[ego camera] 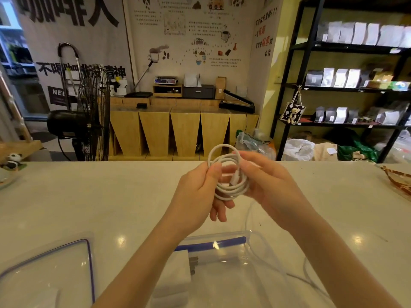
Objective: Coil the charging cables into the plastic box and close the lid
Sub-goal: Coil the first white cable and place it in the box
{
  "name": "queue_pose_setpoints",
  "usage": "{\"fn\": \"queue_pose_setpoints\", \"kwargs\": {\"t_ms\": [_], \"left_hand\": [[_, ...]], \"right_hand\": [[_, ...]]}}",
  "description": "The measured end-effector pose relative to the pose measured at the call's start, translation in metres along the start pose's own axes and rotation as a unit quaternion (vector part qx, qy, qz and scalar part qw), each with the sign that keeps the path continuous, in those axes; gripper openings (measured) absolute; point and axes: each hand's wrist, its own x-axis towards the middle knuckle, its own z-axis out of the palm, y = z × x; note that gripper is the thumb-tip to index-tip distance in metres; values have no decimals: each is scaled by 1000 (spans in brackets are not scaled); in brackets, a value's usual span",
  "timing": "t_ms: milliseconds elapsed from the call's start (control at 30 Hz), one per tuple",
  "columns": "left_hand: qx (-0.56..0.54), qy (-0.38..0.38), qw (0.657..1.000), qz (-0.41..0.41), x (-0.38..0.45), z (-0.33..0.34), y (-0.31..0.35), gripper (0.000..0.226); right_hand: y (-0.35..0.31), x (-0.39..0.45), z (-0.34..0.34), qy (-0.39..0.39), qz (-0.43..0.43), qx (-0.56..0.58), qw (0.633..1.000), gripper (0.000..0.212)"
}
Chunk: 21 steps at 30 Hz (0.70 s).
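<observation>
Head view shows you holding a white cable (229, 174) wound into several loops, raised above the worktop (89, 196) and beyond the far edge of the plastic box (222, 270). Your left hand (200, 192) pinches the left side of the coil, thumb on top and fingers (220, 210) curled beneath it, clamped on the loops. Your right hand (264, 181) closes on the right side, fingertips pressing the strands together. A connector end lies across the middle of the coil.

The box sits open nearest you, directly below your forearms; a white charger block (178, 274) with metal prongs rests inside it. The lid (49, 270), clear with a purple rim, lies flat on the worktop to the left of the box, apart from it. A second thin cable (311, 283) trails loose over the right side of the box; where it ends I cannot tell.

You look to be at the end of winding the first cable. The next move calls for keeping the loops pinched so they don't spring open, bringing the coil back toward you and lowering it into the box beside the charger block. The trailing cable and the lid remain to be dealt with.
</observation>
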Motion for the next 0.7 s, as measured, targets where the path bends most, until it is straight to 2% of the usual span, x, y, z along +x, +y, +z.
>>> {"fn": "queue_pose_setpoints", "kwargs": {"t_ms": [33, 100, 233, 367, 500, 600, 700], "left_hand": [[-4, -3, 1000, -3, 0, -1, 0, 30], [-11, -8, 1000, -27, 0, 0, 1, 33], [-52, -29, 995, -82, 0, 2, 2, 34], [-116, -46, 988, -92, 0, -5, 7, 34], [-143, -43, 984, -98, 1, -23, 15, 36], [-126, -47, 985, -108, 1, -28, 18, 38], [-85, -31, 991, -94, 0, -23, 18, 38]], "right_hand": [[0, 1, -2, -42, 24, 39, 998, 32], [0, 2, -3, -62, 24, 44, 997, 24], [3, 2, 1, -48, 12, 13, 999, 26], [-1, -1, 6, -32, -2, -60, 998, 30], [-9, 2, -3, 1, 28, -119, 992, 40], [-19, 3, -15, -72, 43, -163, 983, 45], [-29, 2, -27, -158, 117, -79, 977, 41]]}}
